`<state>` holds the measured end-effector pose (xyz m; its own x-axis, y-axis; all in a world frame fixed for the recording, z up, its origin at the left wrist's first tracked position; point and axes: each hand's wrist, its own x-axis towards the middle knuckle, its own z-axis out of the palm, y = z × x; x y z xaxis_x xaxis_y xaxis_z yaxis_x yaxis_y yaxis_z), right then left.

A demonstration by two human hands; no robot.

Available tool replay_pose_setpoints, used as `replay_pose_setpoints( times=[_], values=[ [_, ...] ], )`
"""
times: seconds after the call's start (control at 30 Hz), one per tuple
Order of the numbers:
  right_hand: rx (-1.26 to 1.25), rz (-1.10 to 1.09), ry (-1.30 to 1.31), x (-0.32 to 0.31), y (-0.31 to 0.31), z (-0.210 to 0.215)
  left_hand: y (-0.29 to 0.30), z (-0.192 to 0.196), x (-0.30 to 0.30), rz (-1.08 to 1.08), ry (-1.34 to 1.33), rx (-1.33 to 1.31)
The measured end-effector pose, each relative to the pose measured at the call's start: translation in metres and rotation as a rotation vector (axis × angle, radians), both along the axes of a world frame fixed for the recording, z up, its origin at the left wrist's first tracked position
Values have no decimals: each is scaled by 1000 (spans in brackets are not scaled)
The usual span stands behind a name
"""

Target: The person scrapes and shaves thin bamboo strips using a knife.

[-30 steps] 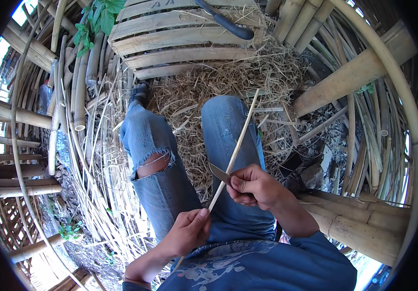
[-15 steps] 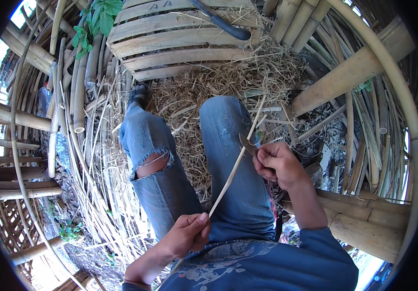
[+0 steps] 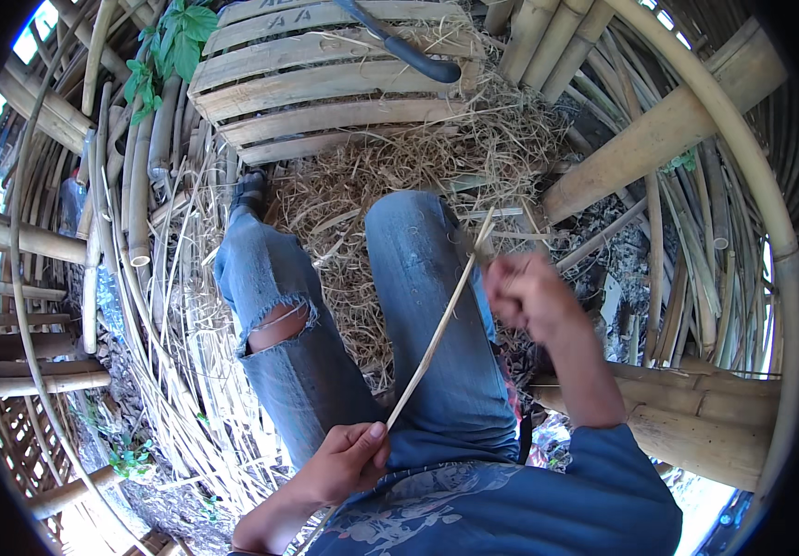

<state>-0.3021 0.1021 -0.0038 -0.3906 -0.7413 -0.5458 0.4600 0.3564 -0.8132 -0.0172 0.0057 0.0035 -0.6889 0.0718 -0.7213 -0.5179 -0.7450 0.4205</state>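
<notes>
My left hand [image 3: 353, 456], low in the middle over my lap, is closed around the lower end of a thin pale bamboo strip [image 3: 434, 343]. The strip slants up and to the right across my jeans. Near its upper end is my right hand [image 3: 534, 295], fingers curled and smeared by motion. A small knife [image 3: 484, 246] juts from that fist, its blade blurred against or very near the strip. Whether the blade touches the strip I cannot tell.
Curly shavings [image 3: 353, 218] cover the ground ahead of my knees. Beyond them stands a slatted wooden crate [image 3: 325, 82], with a dark-handled tool [image 3: 423, 60] on top. Loose strips [image 3: 223, 398] lie at left; thick bamboo poles [image 3: 640, 159] flank the right.
My right hand and the knife have moved slightly up along the strip toward its far end. My left hand keeps its grip; the whole view has shifted a little.
</notes>
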Motion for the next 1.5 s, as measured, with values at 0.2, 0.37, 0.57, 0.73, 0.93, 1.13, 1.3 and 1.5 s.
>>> replay_pose_setpoints(
  times=[0.2,0.37,0.57,0.73,0.93,1.13,1.3,1.5],
  values=[
    [-89,-440,134,-58,17,6,0,-4,4,42,-37,-139],
    [-60,116,70,16,9,14,6,-6,-6,86,-27,-419],
    [-42,428,57,52,-7,1,14,-6,-8,72,14,-681],
    [-47,346,38,41,-9,-3,16,-1,-7,19,29,-866],
    [0,330,-69,25,-9,3,20,4,-3,17,44,-970],
    [56,-115,201,-47,1,-3,28,-3,18,35,44,-997],
    [-28,-370,242,-32,16,16,19,-5,5,86,-49,-1017],
    [-93,386,-1,55,-2,16,19,-9,-7,67,9,-1252]
  ],
)
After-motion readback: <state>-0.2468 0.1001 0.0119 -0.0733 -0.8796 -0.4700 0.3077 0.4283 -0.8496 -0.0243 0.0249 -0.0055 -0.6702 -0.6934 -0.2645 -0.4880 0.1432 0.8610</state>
